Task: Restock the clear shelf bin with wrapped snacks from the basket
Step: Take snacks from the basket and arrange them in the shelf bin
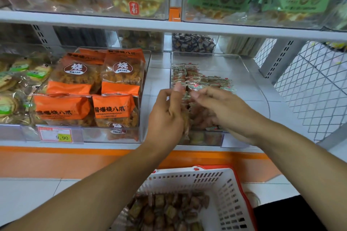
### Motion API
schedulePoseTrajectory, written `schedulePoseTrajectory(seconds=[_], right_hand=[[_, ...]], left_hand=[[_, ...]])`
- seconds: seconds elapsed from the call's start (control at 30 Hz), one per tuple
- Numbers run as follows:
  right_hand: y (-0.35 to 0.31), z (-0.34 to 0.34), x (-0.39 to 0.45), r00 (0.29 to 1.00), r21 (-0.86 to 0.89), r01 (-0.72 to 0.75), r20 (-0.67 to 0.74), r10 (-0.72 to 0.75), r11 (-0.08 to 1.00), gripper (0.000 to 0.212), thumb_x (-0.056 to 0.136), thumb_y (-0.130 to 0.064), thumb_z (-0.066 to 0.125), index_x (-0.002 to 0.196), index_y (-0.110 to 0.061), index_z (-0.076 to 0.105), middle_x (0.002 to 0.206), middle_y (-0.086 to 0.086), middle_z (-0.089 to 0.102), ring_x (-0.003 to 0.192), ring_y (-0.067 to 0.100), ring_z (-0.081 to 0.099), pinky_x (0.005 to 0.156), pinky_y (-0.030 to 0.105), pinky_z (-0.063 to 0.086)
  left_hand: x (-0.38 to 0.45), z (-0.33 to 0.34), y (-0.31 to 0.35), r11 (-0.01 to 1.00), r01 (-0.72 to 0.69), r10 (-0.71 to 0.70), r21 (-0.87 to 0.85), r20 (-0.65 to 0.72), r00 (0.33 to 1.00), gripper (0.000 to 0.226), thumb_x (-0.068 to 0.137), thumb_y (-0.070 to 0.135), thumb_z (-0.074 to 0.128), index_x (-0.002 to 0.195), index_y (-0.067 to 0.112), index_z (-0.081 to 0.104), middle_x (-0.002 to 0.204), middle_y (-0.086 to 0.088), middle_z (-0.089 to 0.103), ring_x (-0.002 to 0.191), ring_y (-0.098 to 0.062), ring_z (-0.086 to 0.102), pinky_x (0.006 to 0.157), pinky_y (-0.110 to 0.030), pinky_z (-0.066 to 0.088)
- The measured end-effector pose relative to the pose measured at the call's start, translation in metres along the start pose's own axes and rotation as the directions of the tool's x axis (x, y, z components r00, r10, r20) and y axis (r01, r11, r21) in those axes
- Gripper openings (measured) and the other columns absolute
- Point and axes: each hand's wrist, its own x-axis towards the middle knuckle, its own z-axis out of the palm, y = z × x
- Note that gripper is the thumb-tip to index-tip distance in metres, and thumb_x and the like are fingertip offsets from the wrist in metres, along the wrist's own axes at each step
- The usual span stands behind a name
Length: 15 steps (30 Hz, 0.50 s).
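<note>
Clear plastic walls frame the shelf bin [249, 73] I'm working over, at the right end of the white shelf [154, 84]. Small wrapped snacks [199, 78] lie stacked along its left wall and front. My left hand [167, 116] curls around a few brown wrapped pieces at the bin's front left corner. My right hand [223, 107] reaches in beside it; fingers blurred, so I cannot tell its grip. Below the shelf's front edge, the white basket [231, 193] with its red rim holds more snacks. Orange snack bags [93, 88] fill the neighbouring bin.
</note>
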Motion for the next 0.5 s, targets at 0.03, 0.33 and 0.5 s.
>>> schedulePoseTrajectory(seconds=[0.03,0.33,0.5], right_hand=[[-0.002,0.003,-0.008,0.992,0.111,-0.073,0.113,0.060,0.991,0.026,0.093,-0.041,0.065,0.106,-0.019,0.067,0.090,0.007,0.073,0.082,0.026,0.070,0.073,0.040,0.057],[0.012,-0.017,-0.001,0.999,-0.078,-0.035,-0.029,0.033,0.996,0.021,0.088,-0.001,0.069,0.098,-0.020,0.068,0.084,0.001,0.075,0.079,0.017,0.072,0.076,0.038,0.058],[0.027,-0.050,0.023,0.948,-0.359,-0.009,-0.300,-0.106,0.933,0.019,0.092,-0.009,0.066,0.098,-0.028,0.068,0.080,-0.004,0.062,0.065,0.016,0.065,0.060,0.035,0.054]], left_hand=[[-0.001,0.000,0.001,0.999,-0.028,0.028,0.028,-0.006,1.000,0.061,0.084,0.070,0.029,0.107,0.020,0.056,0.056,0.010,0.062,0.047,-0.002,0.055,0.046,-0.021,0.044],[-0.006,0.004,0.001,0.983,-0.158,0.154,0.092,0.053,0.987,0.055,0.088,0.061,0.037,0.121,0.019,0.049,0.076,0.019,0.067,0.069,0.011,0.064,0.051,-0.005,0.044],[-0.007,0.001,-0.012,0.942,-0.142,0.113,0.303,0.114,0.987,0.005,0.097,0.035,0.062,0.100,0.035,0.058,0.085,0.018,0.066,0.083,0.001,0.063,0.059,-0.013,0.051]])
